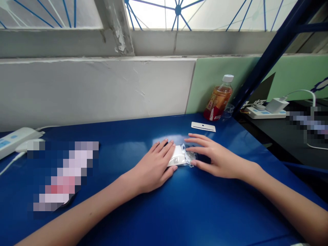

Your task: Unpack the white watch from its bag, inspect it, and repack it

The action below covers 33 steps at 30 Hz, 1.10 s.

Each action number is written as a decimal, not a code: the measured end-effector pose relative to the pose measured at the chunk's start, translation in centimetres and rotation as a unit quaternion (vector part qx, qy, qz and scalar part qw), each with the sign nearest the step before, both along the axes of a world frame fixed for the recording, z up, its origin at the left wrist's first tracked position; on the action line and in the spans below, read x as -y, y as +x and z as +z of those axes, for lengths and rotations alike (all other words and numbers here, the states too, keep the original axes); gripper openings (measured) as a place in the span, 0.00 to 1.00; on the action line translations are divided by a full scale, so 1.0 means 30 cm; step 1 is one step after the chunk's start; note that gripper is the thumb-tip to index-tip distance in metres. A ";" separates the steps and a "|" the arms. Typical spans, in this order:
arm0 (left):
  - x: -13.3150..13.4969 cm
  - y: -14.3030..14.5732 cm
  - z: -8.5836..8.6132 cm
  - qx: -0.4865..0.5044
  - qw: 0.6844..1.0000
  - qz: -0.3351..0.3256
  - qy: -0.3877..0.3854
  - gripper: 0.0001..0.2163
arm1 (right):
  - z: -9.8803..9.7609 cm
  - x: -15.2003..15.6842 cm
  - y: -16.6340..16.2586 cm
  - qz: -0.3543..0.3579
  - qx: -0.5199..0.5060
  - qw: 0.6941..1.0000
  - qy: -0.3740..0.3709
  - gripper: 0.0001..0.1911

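A small white item in a clear plastic wrapper (178,158) lies on the blue table in the middle of the view. My left hand (156,165) rests over its left part, fingers stretched out and flat, which hides that end. At the right end of the wrapper, my right hand (214,155) has its fingers spread around the crinkled plastic. Its thumb and fingertips are close to the wrapper; whether they touch it I cannot tell. What the white item is does not show clearly.
A white card (203,126) lies behind my right hand. A drink bottle (219,99) stands by the wall near a blue metal post (261,56). Leftward are a blurred-out phone-like object (69,174) and a power strip (15,138). Another power strip (266,112) sits beyond the table's right edge.
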<state>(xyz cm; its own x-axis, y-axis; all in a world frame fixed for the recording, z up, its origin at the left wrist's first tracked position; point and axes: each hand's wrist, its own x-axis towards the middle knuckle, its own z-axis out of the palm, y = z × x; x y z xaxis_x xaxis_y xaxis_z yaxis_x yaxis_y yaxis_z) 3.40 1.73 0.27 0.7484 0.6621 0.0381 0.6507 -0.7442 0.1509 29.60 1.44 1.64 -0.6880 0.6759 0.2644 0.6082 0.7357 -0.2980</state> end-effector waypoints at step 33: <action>0.002 0.002 -0.006 0.022 1.000 -0.001 0.003 0.26 | -0.032 0.040 -0.057 0.002 -0.009 0.998 0.061 0.18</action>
